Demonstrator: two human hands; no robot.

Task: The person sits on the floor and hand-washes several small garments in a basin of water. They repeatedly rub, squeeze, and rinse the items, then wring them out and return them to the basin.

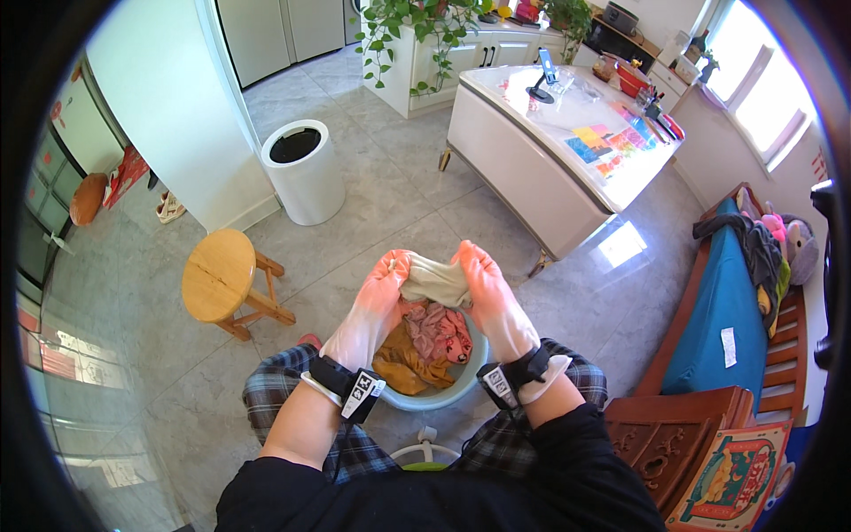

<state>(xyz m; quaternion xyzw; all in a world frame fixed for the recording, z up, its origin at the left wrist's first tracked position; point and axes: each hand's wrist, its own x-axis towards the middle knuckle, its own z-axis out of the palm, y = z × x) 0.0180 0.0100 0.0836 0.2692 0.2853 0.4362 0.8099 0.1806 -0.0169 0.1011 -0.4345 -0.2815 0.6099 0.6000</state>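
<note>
A pale cream cloth (436, 282) is stretched between my two hands, above a light blue basin (441, 400). My left hand (383, 288), in a pink and white rubber glove, is closed on the cloth's left end. The right hand (483, 284), gloved the same way, grips the other end. Inside the basin lie a pink garment (436, 332) and a mustard-yellow garment (401, 362), both bunched up and wet-looking. The cloth and my hands cover the basin's far rim. What kind of garment the cream cloth is, I cannot tell.
A round wooden stool (218, 277) stands to the left, with a white bin (310, 182) behind it. Ahead on the right is a white table (532, 146). A wooden bench with a blue cushion (720, 310) runs along the right, beside a brown wooden cabinet (678, 434).
</note>
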